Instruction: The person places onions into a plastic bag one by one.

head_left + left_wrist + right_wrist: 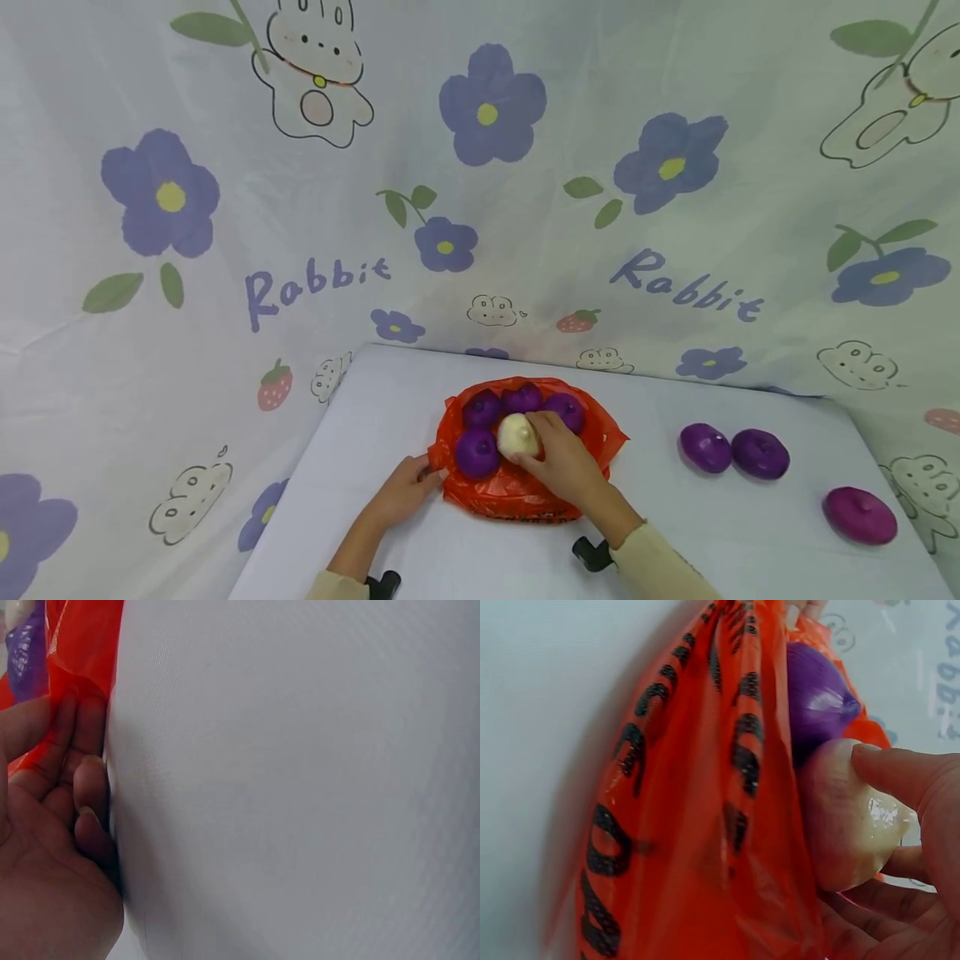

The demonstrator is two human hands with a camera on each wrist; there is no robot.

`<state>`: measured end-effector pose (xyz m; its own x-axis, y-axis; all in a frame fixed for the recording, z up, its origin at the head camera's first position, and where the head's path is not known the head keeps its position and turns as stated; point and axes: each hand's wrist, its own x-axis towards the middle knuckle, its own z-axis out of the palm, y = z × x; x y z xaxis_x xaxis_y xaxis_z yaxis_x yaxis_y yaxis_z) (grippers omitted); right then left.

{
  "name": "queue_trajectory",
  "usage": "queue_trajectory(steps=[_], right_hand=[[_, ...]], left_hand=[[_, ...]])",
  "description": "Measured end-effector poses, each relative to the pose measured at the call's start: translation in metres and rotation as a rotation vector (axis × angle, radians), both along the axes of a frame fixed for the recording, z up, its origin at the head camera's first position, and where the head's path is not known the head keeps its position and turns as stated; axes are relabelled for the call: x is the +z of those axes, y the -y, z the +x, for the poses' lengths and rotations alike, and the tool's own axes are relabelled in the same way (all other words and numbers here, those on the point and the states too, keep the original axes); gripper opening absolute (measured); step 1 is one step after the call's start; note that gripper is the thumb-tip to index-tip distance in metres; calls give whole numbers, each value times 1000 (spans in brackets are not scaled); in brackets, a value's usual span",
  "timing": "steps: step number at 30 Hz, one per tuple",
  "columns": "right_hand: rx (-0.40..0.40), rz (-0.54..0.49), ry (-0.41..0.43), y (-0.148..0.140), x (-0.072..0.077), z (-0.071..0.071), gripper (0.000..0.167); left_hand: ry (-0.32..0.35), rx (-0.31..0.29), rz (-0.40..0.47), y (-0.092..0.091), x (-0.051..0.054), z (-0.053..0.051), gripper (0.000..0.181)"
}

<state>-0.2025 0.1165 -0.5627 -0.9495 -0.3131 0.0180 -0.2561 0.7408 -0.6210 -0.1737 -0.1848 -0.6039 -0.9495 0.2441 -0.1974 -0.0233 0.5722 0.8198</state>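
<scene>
A red plastic bag (517, 498) lies spread open on the table with several purple onions (477, 452) inside it. My right hand (567, 462) grips a whitish onion (517, 437) among them, over the bag's middle. In the right wrist view the thumb lies on one side of the pale onion (847, 825) and fingers curl round the other; a purple onion (814, 697) sits right beside it. My left hand (408, 492) pinches the bag's left rim. The left wrist view shows the red plastic (82, 645) between thumb and fingers, the fingertips partly covered by it.
Two purple onions (760, 454) stand side by side on the white table (675, 533), right of the bag. A flatter magenta onion (860, 516) lies near the table's right edge. Behind the table hangs a printed cloth (525, 208) with flowers and rabbits.
</scene>
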Motion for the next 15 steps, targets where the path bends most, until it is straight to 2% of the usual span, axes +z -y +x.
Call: queue_trajectory(steps=[8, 15], right_hand=[[-10, -3, -2, 2, -8, -2, 79], [-11, -30, -3, 2, -13, -1, 69]], left_hand=[[14, 4, -7, -1, 1, 0, 24], [3, -2, -5, -1, 1, -1, 25]])
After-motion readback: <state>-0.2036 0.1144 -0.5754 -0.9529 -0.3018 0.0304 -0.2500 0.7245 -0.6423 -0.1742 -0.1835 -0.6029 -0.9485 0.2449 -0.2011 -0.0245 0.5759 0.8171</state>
